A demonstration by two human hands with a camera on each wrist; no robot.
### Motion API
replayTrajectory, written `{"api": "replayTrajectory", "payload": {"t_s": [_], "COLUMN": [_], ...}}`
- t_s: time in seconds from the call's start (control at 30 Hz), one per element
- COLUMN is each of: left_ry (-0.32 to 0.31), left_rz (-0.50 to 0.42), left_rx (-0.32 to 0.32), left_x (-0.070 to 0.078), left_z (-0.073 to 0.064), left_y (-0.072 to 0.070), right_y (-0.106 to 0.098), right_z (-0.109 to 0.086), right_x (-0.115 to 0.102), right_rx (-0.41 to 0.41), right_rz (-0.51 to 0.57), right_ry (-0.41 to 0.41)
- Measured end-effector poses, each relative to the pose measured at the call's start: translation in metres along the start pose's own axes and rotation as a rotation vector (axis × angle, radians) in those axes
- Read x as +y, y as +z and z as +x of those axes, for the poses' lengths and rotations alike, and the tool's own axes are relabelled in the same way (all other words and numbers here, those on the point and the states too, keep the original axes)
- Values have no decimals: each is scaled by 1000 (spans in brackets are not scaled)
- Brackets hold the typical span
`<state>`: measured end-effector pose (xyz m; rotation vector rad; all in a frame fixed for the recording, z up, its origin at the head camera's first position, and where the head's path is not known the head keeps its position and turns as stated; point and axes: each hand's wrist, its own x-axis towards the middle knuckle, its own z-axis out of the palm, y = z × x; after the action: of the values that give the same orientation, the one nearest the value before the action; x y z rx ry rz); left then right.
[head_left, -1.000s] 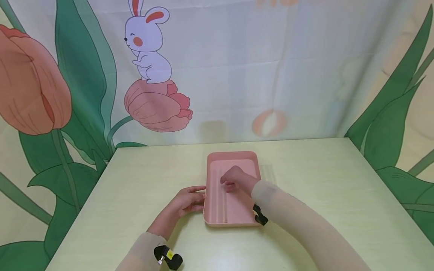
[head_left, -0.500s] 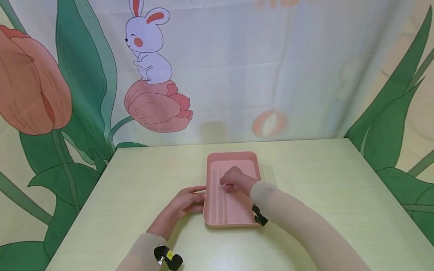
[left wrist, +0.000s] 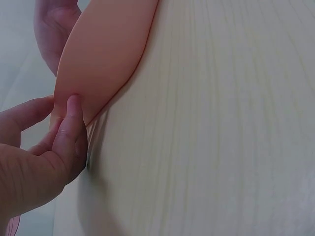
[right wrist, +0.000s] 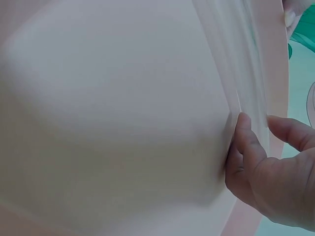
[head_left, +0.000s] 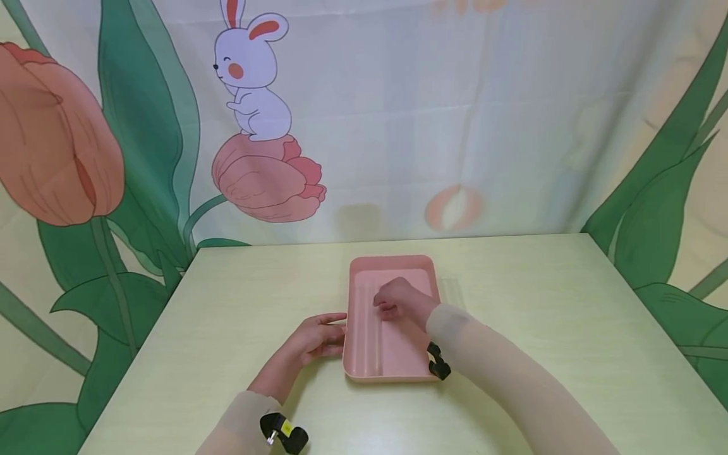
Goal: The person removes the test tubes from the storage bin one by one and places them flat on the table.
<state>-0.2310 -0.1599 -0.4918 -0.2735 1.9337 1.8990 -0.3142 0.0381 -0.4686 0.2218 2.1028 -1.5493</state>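
Observation:
A pink rectangular tray (head_left: 406, 354) lies on the table, long side running away from me. Along its inner left side is a long, clear, tube-like piece (head_left: 372, 354), see-through and hard to make out. My right hand (head_left: 400, 300) reaches into the tray and holds this clear piece between thumb and fingers; in the right wrist view the piece (right wrist: 241, 54) runs up from the fingertips (right wrist: 243, 120). My left hand (head_left: 317, 338) touches the tray's outer left wall with its fingers fairly straight, and the left wrist view shows fingertips against that wall (left wrist: 106, 49).
Another clear, flat-looking piece (head_left: 452, 292) lies on the table just right of the tray, partly behind the right forearm. The pale table (head_left: 546, 303) extends on both sides. A curtain (head_left: 375, 114) printed with a rabbit and tulips hangs behind it.
Both hands and the tray hold their places. The whole head view has shifted slightly to the right.

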Motion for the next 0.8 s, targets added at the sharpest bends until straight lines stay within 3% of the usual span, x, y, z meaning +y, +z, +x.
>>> {"api": "replayTrajectory", "payload": {"t_s": [0.2,0.6,0.8], "left_ry": [-5,-2,0], "left_rz": [4,-6,1], "left_rx": [10,3,7], "left_x": [-1,-1,0], "left_z": [1,1,0], "left_y": [-1,1,-1], "right_y": [-2,-10,-14], "right_z": [5,-2,-7], "right_x": [0,-6,-16], "right_rx": [-25,-96,-103], "right_rz": [74,8,43], "right_ry": [32,-12,-1]}}
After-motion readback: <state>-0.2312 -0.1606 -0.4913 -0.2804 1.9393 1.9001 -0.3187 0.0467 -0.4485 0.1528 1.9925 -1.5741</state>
